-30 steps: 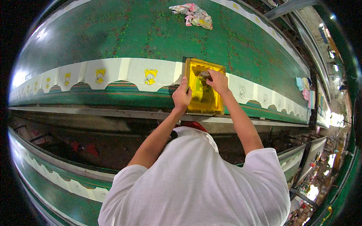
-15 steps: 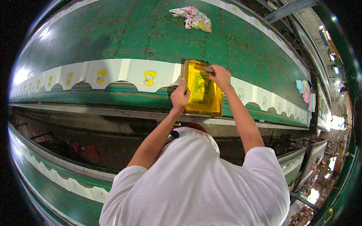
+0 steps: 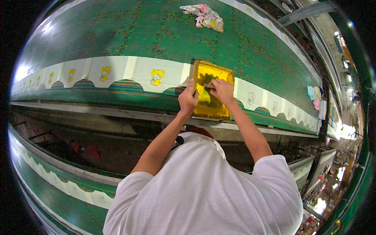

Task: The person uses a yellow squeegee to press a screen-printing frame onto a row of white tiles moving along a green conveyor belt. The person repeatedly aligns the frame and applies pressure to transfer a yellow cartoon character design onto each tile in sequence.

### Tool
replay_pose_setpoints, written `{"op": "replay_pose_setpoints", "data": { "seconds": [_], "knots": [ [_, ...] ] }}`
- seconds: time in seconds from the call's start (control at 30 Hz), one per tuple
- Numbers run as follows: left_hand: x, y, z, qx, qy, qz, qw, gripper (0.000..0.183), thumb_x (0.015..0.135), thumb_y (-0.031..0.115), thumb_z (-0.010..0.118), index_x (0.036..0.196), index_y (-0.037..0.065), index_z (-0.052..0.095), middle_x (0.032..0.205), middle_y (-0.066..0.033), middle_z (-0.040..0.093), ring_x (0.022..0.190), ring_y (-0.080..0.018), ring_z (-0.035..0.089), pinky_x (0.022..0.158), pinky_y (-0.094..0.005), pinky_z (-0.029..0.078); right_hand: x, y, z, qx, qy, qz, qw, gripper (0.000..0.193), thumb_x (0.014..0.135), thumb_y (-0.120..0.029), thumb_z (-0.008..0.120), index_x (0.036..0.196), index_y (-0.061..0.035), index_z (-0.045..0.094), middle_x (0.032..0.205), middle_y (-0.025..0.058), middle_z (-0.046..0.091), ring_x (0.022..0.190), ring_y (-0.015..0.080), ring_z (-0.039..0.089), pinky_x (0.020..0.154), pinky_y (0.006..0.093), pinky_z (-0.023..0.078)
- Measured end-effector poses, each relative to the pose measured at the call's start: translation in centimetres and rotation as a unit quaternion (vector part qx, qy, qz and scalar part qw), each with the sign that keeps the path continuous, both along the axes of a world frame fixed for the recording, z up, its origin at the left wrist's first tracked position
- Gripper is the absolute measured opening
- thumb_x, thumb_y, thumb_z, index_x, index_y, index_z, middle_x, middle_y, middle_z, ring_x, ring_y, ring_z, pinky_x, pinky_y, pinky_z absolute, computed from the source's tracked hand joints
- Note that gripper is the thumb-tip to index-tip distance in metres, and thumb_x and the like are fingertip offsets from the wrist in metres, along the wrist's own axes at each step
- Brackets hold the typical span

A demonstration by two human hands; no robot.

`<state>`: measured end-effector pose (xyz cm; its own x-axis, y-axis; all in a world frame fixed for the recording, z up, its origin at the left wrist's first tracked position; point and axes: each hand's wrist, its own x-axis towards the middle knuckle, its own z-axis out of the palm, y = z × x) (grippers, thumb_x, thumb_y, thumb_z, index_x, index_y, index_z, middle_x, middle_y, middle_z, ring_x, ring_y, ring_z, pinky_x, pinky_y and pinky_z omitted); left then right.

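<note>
A framed printing screen [image 3: 213, 109] with yellow ink lies across a strip of white scalloped fabric [image 3: 135, 74] on the green table [image 3: 156, 41]. My left hand [image 3: 188, 101] grips the left side of its frame. In my right hand [image 3: 222, 91] is a small squeegee [image 3: 207, 85], held against the mesh around the middle of the screen. Left of the screen, the fabric carries yellow figures in bear hoods [image 3: 157, 77]. To the right, the figures are grey outlines only [image 3: 251, 97]. The fabric directly beneath the screen is hidden.
A crumpled, stained rag [image 3: 203, 16] lies farther back on the table. Another fabric strip [image 3: 266, 21] runs along the far edge. Pastel cloths [image 3: 316, 98] sit at the right end. Behind me stands a second green table [image 3: 66, 205] with similar fabric.
My right hand has drawn the squeegee from the screen's far end toward me, to about its middle. The left hand stays at the frame. The view has shifted slightly.
</note>
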<state>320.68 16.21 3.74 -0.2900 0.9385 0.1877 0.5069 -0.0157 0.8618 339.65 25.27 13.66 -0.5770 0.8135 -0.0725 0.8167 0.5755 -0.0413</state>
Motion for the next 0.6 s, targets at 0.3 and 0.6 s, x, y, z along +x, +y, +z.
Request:
{"op": "replay_pose_setpoints", "data": {
  "seconds": [0.3, 0.6],
  "knots": [
    [0.1, 0.2, -0.5, 0.045, -0.002, 0.020, 0.999, 0.070, 0.100, 0.022, 0.079, 0.165, 0.013, 0.055, 0.129, -0.0221, 0.077, 0.099, -0.0456, 0.077, 0.084, -0.0506, 0.062, 0.3, -9.7, 0.9, 0.019, 0.029, 0.001, 0.999, 0.038, 0.078, -0.023, 0.086, 0.112, -0.0163, 0.072, 0.102, 0.0044, 0.072, 0.098, 0.0287, 0.073, 0.080, 0.0481, 0.057],
    [-0.1, 0.2, 0.3, -0.048, 0.034, -0.010, 0.998, 0.068, 0.098, 0.016, 0.080, 0.162, 0.006, 0.058, 0.148, -0.0178, 0.072, 0.111, -0.0388, 0.078, 0.089, -0.0474, 0.062, 0.0, -15.6, 0.6, 0.043, 0.084, -0.044, 0.995, 0.050, 0.089, -0.045, 0.069, 0.127, -0.0122, 0.072, 0.128, 0.0091, 0.074, 0.122, 0.0304, 0.067, 0.108, 0.0563, 0.044]
  ]
}}
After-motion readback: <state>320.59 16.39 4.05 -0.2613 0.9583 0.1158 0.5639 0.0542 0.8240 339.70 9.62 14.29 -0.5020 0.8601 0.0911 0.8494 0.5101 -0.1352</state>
